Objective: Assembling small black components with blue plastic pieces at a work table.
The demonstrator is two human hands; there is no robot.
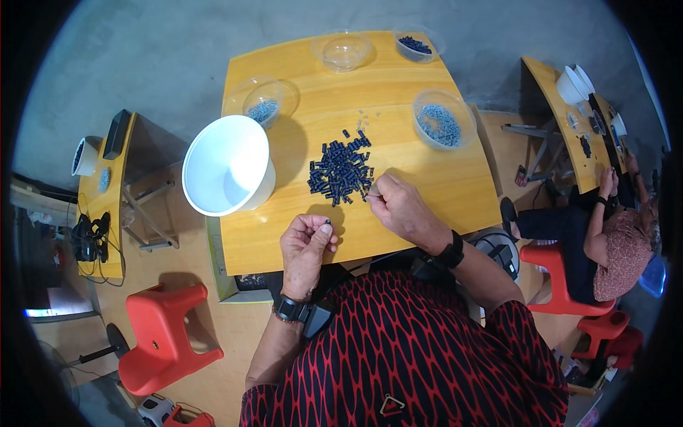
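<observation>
My left hand (303, 250) is closed near the table's front edge, its thumb and fingertips pinching a small black plastic piece (328, 222). To its right, my right hand (403, 211) is also closed, thumb against forefinger, at the near right edge of a pile of small black tubular pieces (340, 169). Something tiny may be between those fingertips, too small to make out. A few small silvery bits (364, 121) lie loose just beyond the pile.
A large white bucket (228, 167) stands left of the pile. See-through bowls hold small silvery parts (439, 127) at right and black pieces (415, 45) at the far right. Red plastic stools (165, 334) stand on the floor. Another person (619, 249) sits working at the right.
</observation>
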